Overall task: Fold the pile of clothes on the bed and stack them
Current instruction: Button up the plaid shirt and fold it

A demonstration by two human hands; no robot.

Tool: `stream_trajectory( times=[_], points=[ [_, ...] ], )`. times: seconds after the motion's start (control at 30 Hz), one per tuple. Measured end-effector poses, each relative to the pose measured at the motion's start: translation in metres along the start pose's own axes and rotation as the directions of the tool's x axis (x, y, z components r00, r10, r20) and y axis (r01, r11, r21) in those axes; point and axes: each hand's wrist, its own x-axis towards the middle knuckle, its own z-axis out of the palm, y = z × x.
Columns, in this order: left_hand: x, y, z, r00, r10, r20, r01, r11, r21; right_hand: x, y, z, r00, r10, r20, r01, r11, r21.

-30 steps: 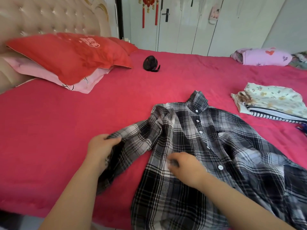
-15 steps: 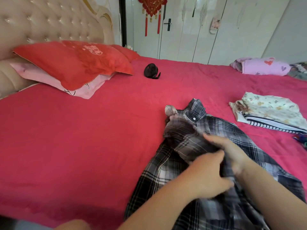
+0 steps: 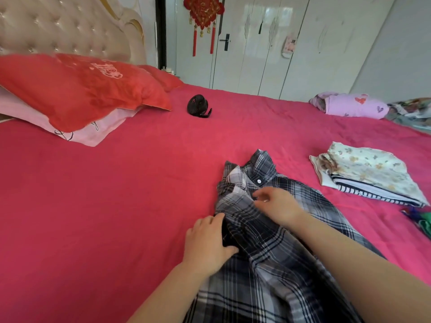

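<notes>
A black, grey and white plaid shirt lies front up on the red bed, collar pointing away from me. Its left sleeve is folded across the chest. My left hand grips the shirt's folded left edge between thumb and fingers. Just below the collar, my right hand hovers with loosely bent fingers, their tips touching the folded sleeve. A stack of folded clothes, floral on top and striped beneath, sits to the right.
Red and pink pillows lie at the padded headboard on the left. A small black fan sits mid-bed. Unfolded lilac and patterned clothes lie at the far right. A green and blue item pokes in at the right edge.
My left hand carried the left sleeve across the shirt front, then went back to the shirt's left edge. My right hand moved up from the shirt's middle towards the collar.
</notes>
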Motion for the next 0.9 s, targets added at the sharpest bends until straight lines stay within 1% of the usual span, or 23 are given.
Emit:
stream_trajectory(
  times=[0.07, 0.13, 0.2, 0.27, 0.33, 0.4, 0.43, 0.47, 0.5, 0.53, 0.57, 0.63, 0.7, 0.73, 0.77, 0.8, 0.87, 0.9],
  points=[
    [0.010, 0.002, 0.009, 1.000, -0.003, 0.021, 0.003, 0.999, 0.033, 0.026, -0.013, 0.007, 0.998, -0.059, -0.004, 0.059, 0.998, 0.000],
    [0.018, 0.003, 0.016, 1.000, 0.005, -0.013, -0.004, 0.999, 0.054, 0.051, -0.022, 0.016, 0.996, -0.091, 0.018, 0.092, 0.995, -0.024],
    [0.026, 0.002, 0.021, 0.997, 0.011, -0.075, -0.007, 0.999, 0.051, 0.072, -0.027, 0.027, 0.992, -0.099, 0.073, 0.106, 0.990, -0.092],
    [0.035, 0.000, 0.024, 0.991, 0.018, -0.132, -0.014, 0.999, 0.033, 0.088, -0.029, 0.038, 0.984, -0.078, 0.158, 0.107, 0.976, -0.188],
    [0.045, -0.003, 0.024, 0.985, 0.014, -0.169, -0.022, 0.999, -0.041, 0.102, -0.029, 0.046, 0.974, -0.059, 0.219, 0.119, 0.954, -0.276],
    [0.053, -0.007, 0.022, 0.978, -0.046, -0.201, 0.000, 0.974, -0.225, 0.112, -0.029, 0.047, 0.974, -0.041, 0.225, 0.105, 0.954, -0.281],
    [0.056, -0.009, 0.019, 0.968, -0.104, -0.227, 0.025, 0.945, -0.325, 0.118, -0.029, 0.046, 0.976, -0.037, 0.215, 0.084, 0.973, -0.216],
    [0.059, -0.013, 0.015, 0.949, -0.175, -0.262, 0.056, 0.912, -0.407, 0.124, -0.029, 0.044, 0.978, -0.031, 0.208, 0.046, 0.997, -0.068],
    [0.062, -0.018, 0.010, 0.920, -0.247, -0.303, 0.082, 0.880, -0.468, 0.128, -0.029, 0.041, 0.976, -0.018, 0.219, -0.015, 0.989, 0.147],
    [0.064, -0.024, 0.004, 0.884, -0.310, -0.350, 0.098, 0.855, -0.510, 0.132, -0.030, 0.037, 0.970, -0.006, 0.242, -0.084, 0.930, 0.357],
    [0.065, -0.030, -0.002, 0.846, -0.357, -0.397, 0.102, 0.838, -0.537, 0.133, -0.029, 0.034, 0.961, -0.002, 0.275, -0.144, 0.849, 0.508],
    [0.065, -0.039, -0.012, 0.787, -0.394, -0.476, 0.081, 0.829, -0.553, 0.134, -0.027, 0.029, 0.943, -0.026, 0.330, -0.211, 0.721, 0.660],
    [0.062, -0.046, -0.018, 0.762, -0.390, -0.516, 0.081, 0.849, -0.523, 0.133, -0.024, 0.027, 0.926, -0.060, 0.373, -0.254, 0.631, 0.732],
    [0.059, -0.049, -0.019, 0.759, -0.396, -0.516, 0.097, 0.853, -0.512, 0.131, -0.024, 0.028, 0.915, -0.073, 0.397, -0.271, 0.619, 0.737],
    [0.057, -0.052, -0.019, 0.761, -0.411, -0.502, 0.123, 0.851, -0.510, 0.129, -0.023, 0.032, 0.904, -0.076, 0.420, -0.277, 0.644, 0.713],
    [0.054, -0.056, -0.018, 0.771, -0.428, -0.471, 0.159, 0.846, -0.509, 0.125, -0.021, 0.036, 0.898, -0.061, 0.435, -0.274, 0.698, 0.662],
    [0.051, -0.061, -0.016, 0.832, -0.421, -0.360, 0.219, 0.847, -0.484, 0.120, -0.017, 0.045, 0.900, 0.015, 0.436, -0.272, 0.799, 0.536],
    [0.051, -0.062, -0.014, 0.875, -0.383, -0.297, 0.223, 0.862, -0.455, 0.119, -0.014, 0.048, 0.902, 0.055, 0.428, -0.284, 0.822, 0.494]
  ],
)
